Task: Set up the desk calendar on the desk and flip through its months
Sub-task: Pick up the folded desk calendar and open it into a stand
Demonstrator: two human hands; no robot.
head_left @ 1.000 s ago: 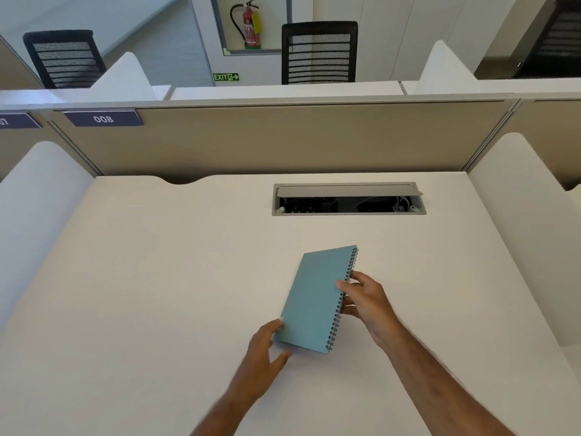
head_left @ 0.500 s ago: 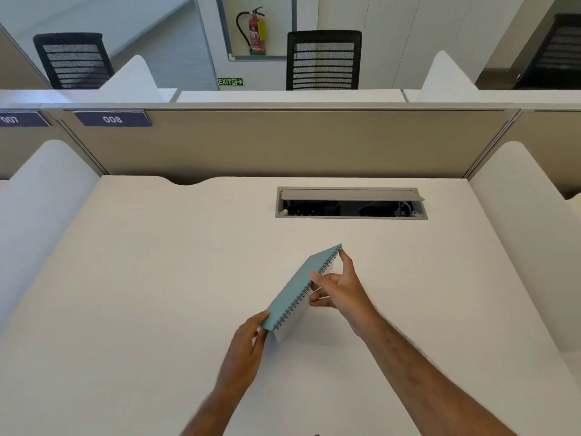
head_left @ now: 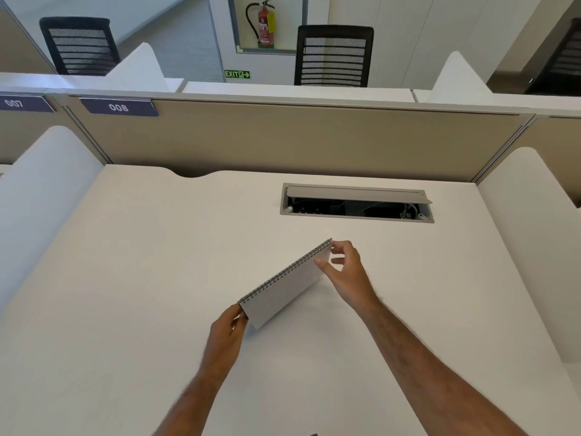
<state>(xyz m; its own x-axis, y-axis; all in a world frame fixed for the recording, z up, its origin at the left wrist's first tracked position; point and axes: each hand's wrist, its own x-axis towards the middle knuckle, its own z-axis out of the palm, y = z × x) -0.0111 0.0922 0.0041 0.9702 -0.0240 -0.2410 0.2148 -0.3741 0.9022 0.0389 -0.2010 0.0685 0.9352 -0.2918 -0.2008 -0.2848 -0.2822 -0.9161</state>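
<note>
The spiral-bound desk calendar (head_left: 284, 292) stands on edge on the white desk (head_left: 141, 278), its wire spine on top and running diagonally from near left to far right. Only its plain grey-white face shows toward me; the teal cover is hidden on the far side. My left hand (head_left: 227, 330) grips the near-left corner of the calendar. My right hand (head_left: 344, 272) pinches the far-right corner just below the spine.
An open cable tray (head_left: 356, 204) with a raised grey flap is set into the desk behind the calendar. A beige partition (head_left: 283, 143) closes the back, and white side dividers (head_left: 41, 196) flank the desk. Black chairs stand beyond the partition.
The calendar lay flat with its teal cover up, then both hands tilted it upright. Now it stands on edge, turned so its pale face looks at me.
</note>
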